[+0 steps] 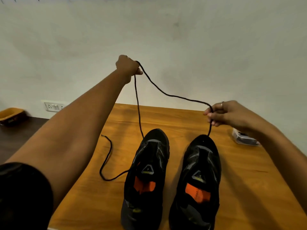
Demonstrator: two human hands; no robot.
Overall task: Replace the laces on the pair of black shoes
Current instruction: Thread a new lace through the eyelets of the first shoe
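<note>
Two black shoes with orange insoles stand side by side on the wooden table, the left shoe (147, 176) and the right shoe (197, 183), toes pointing away from me. My left hand (127, 66) is raised high and grips a black lace (167, 94) in its fist. From that fist one strand drops to the left shoe's toe. The other strand sags across to my right hand (221, 114), which pinches it above the right shoe's toe. A second black lace (106, 161) lies loose on the table beside the left shoe.
A small clear packet with something black inside (245, 136) lies at the table's right edge. The wooden table (99, 196) stands against a pale wall with a socket panel (53, 106). A yellow-brown container (11, 116) rests on a dark surface at far left.
</note>
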